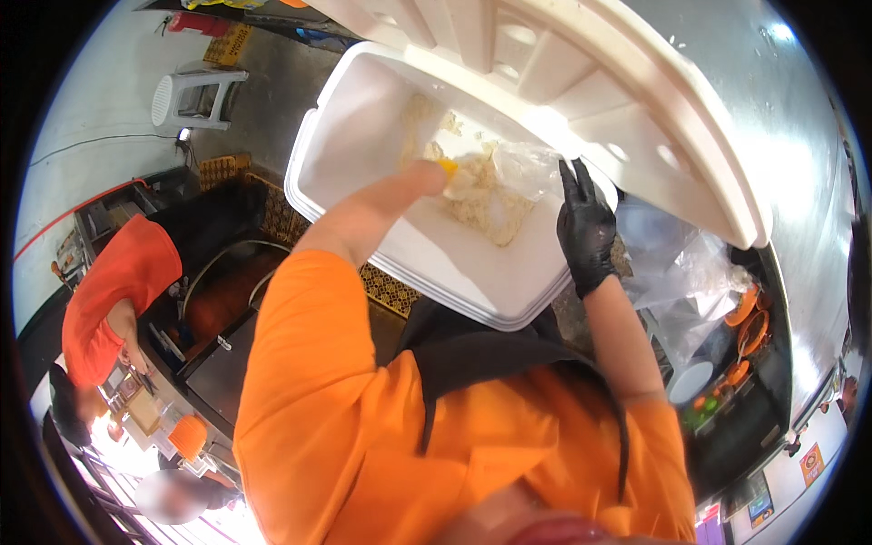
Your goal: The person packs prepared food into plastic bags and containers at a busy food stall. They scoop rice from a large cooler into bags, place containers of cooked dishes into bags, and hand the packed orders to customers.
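Note:
A white plastic bin (354, 129) with a pale crumbly powder (501, 218) on its floor stands before me. My left hand (430, 178), bare, reaches into it, closed around a yellow object (447, 167); most of that object is hidden. Beyond the hand, a clear plastic bag (535, 163) lies over the powder by the far wall. My right hand (586, 228), in a black glove, is at the bin's right end, its fingers stretched along the rim near the bag. Whether it grips the rim or the bag, I cannot tell.
The thick cream lid (586, 82) leans up along the bin's far side. Clear plastic bags (688, 266) and orange bowls (753, 334) are at right, beside a steel surface (783, 136). A person in a red shirt (122, 293) works at left. A white stool (197, 99) stands behind.

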A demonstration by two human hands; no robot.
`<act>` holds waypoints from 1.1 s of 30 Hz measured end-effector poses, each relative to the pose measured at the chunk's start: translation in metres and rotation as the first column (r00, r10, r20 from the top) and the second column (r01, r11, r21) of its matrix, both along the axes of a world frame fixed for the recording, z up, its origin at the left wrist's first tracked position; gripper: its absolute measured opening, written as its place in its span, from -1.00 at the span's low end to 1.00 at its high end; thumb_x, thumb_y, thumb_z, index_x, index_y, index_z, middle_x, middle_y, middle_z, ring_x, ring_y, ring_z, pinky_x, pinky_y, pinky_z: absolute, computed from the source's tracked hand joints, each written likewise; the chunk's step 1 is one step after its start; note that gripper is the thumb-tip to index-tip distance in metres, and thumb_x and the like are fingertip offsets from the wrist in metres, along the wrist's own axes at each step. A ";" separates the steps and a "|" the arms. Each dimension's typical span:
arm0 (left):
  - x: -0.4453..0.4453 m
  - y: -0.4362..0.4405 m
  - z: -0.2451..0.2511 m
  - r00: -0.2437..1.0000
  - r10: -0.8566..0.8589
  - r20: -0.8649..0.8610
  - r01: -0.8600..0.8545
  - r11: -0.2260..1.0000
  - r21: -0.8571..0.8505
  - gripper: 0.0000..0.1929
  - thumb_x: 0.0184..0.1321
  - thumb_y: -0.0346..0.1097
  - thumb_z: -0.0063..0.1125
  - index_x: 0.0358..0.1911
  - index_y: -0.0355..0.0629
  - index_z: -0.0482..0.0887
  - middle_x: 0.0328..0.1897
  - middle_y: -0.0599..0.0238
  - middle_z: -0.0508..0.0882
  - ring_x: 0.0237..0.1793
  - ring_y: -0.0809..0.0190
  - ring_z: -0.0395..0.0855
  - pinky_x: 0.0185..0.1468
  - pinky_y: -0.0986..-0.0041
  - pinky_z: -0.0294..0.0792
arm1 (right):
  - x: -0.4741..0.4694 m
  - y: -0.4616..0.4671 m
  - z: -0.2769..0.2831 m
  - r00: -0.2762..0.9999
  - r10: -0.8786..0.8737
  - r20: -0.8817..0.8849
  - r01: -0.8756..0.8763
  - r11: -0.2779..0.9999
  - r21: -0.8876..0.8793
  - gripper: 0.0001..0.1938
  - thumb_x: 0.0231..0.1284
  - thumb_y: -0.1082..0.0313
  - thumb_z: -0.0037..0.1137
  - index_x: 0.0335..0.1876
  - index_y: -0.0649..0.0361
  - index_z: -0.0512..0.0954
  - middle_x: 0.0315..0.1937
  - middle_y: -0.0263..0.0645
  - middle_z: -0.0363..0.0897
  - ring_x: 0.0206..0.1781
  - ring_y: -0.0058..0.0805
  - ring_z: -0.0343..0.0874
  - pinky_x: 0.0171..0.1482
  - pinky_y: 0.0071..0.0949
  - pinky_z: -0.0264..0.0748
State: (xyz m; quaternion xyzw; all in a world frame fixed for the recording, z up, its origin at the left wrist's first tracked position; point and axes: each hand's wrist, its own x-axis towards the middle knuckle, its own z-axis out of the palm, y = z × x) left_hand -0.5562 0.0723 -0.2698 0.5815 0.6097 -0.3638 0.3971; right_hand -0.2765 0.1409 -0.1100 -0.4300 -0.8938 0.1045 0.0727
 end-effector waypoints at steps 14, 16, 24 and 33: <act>0.055 0.030 0.010 0.879 0.474 -0.051 -0.461 0.872 0.164 -0.40 0.25 -0.23 -0.02 0.38 -0.20 0.24 0.05 0.08 0.67 0.02 0.06 0.65 0.03 0.28 0.47 | 0.000 -0.002 0.003 0.999 0.021 -0.046 -0.019 0.999 0.035 -0.41 -0.02 0.57 0.02 0.26 0.03 0.43 0.32 -0.23 0.36 -0.39 -0.30 0.62 -0.28 -0.36 0.58; 0.060 0.041 0.012 0.937 0.347 0.047 -0.351 0.928 0.124 -0.54 0.24 -0.23 -0.01 0.23 -0.14 0.45 0.05 0.14 0.67 0.01 0.10 0.66 0.02 0.30 0.47 | -0.001 -0.003 0.008 1.000 0.008 -0.024 -0.008 1.000 0.012 -0.42 -0.02 0.58 0.02 0.24 0.05 0.44 0.32 -0.20 0.36 -0.28 -0.26 0.66 -0.21 -0.34 0.60; 0.028 0.054 0.000 0.891 0.444 -0.093 -0.420 0.886 0.196 -0.71 0.22 -0.23 0.01 -0.05 -0.06 0.70 -0.01 0.26 0.71 -0.01 0.18 0.67 -0.03 0.35 0.46 | 0.000 -0.002 0.005 0.999 0.010 -0.032 -0.009 1.000 0.020 -0.40 -0.03 0.57 0.02 0.26 0.01 0.43 0.28 -0.21 0.40 -0.19 -0.24 0.66 -0.16 -0.35 0.59; 0.021 0.050 0.022 0.986 0.167 -0.010 -0.166 0.985 0.049 -0.70 0.18 -0.25 0.05 -0.04 -0.04 0.71 0.00 0.23 0.70 0.01 0.08 0.67 0.01 0.28 0.46 | 0.001 -0.003 0.007 1.000 -0.002 -0.024 0.002 1.000 0.003 -0.34 -0.04 0.58 0.00 0.32 -0.04 0.38 0.32 -0.22 0.37 -0.14 -0.25 0.65 -0.15 -0.34 0.58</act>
